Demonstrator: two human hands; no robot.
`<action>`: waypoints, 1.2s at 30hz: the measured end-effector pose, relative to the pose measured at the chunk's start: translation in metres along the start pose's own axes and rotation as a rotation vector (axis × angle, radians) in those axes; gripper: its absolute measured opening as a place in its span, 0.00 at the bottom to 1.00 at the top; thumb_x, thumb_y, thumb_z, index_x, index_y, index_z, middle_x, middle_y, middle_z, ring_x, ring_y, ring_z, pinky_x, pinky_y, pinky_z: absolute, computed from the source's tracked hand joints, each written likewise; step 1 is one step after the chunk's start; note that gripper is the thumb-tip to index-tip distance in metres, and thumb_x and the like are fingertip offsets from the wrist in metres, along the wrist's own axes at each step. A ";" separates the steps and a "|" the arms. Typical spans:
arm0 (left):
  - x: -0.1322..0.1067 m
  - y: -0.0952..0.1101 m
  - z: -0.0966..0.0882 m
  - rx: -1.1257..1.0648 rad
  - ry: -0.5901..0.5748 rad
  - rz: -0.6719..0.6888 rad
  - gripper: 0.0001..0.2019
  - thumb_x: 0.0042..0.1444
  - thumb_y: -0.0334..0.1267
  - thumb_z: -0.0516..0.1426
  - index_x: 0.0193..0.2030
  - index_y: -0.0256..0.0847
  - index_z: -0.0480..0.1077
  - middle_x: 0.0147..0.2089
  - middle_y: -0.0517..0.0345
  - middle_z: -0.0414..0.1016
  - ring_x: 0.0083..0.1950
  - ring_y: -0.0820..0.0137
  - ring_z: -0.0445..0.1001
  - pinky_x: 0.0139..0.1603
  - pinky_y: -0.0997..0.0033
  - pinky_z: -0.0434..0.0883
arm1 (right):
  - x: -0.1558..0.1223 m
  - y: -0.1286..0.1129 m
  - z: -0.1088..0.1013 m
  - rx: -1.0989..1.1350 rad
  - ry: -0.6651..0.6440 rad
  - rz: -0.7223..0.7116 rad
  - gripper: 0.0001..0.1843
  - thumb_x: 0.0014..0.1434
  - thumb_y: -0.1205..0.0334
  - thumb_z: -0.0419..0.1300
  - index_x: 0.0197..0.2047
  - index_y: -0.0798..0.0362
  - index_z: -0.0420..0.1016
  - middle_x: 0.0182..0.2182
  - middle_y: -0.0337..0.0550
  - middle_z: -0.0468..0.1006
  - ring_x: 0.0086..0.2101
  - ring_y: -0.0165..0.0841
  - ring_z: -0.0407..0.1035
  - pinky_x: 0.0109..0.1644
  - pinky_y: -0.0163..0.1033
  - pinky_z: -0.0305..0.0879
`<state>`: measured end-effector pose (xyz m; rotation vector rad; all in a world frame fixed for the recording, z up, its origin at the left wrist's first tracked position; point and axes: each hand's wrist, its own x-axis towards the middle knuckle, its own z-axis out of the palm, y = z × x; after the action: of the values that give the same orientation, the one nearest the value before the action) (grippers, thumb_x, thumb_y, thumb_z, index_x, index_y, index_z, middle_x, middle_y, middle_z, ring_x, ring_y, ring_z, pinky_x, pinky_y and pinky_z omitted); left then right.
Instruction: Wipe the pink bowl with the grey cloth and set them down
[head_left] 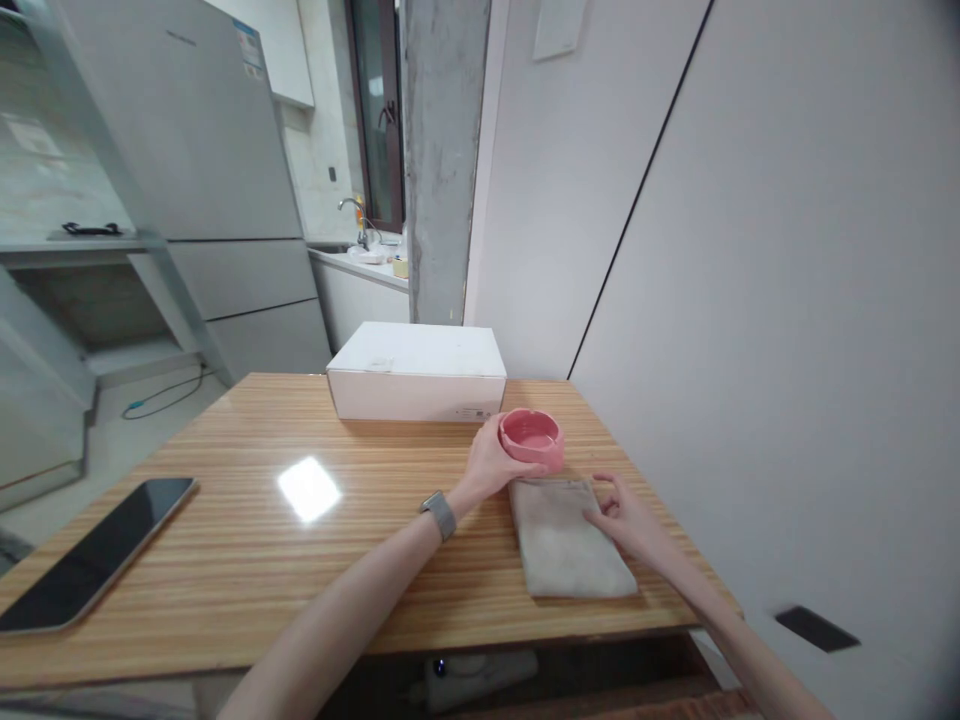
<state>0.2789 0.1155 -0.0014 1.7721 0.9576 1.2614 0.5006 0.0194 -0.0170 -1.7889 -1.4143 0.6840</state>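
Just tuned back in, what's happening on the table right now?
The person's left hand has its grip around a pink dish at the far end of a grey folded cloth on the wooden table. The right hand rests open, fingertips on the cloth's right edge. A white box sits just behind, and a dark tablet lies far left.

Bright even indoor light, white glare patch on the table (225,560), wide-angle stretching and darkened corners

Left hand (491,462) partly hidden by pink bowl (531,438), tablet (97,550) cropped at left
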 end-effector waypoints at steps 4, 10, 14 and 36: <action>0.010 -0.008 0.022 0.056 -0.051 0.069 0.42 0.26 0.44 0.71 0.53 0.42 0.64 0.52 0.50 0.67 0.54 0.59 0.66 0.55 0.60 0.63 | 0.002 0.006 -0.007 0.020 -0.030 0.002 0.30 0.40 0.61 0.63 0.49 0.54 0.64 0.18 0.28 0.68 0.18 0.30 0.63 0.24 0.34 0.55; 0.017 -0.018 0.031 0.047 -0.131 0.125 0.43 0.25 0.45 0.71 0.54 0.42 0.64 0.52 0.51 0.68 0.53 0.59 0.66 0.54 0.60 0.63 | 0.003 0.005 -0.013 0.089 -0.047 0.037 0.29 0.39 0.63 0.65 0.47 0.53 0.65 0.19 0.28 0.69 0.20 0.29 0.64 0.25 0.34 0.56; 0.021 -0.023 0.032 0.037 -0.139 0.107 0.42 0.25 0.43 0.71 0.53 0.41 0.64 0.53 0.50 0.68 0.54 0.58 0.67 0.55 0.59 0.63 | 0.008 0.006 -0.016 0.055 -0.078 0.016 0.29 0.40 0.63 0.63 0.47 0.52 0.62 0.19 0.27 0.68 0.19 0.29 0.63 0.24 0.34 0.55; -0.118 0.018 -0.124 0.930 -0.126 -0.225 0.12 0.61 0.43 0.47 0.33 0.43 0.68 0.26 0.58 0.74 0.29 0.67 0.73 0.28 0.72 0.58 | -0.077 -0.096 0.147 -0.176 0.030 -0.457 0.11 0.61 0.58 0.52 0.28 0.48 0.66 0.25 0.41 0.71 0.27 0.36 0.64 0.32 0.40 0.52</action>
<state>0.1349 0.0217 -0.0041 2.2769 1.7877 0.5531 0.3117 -0.0115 -0.0269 -1.5109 -1.8242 0.2989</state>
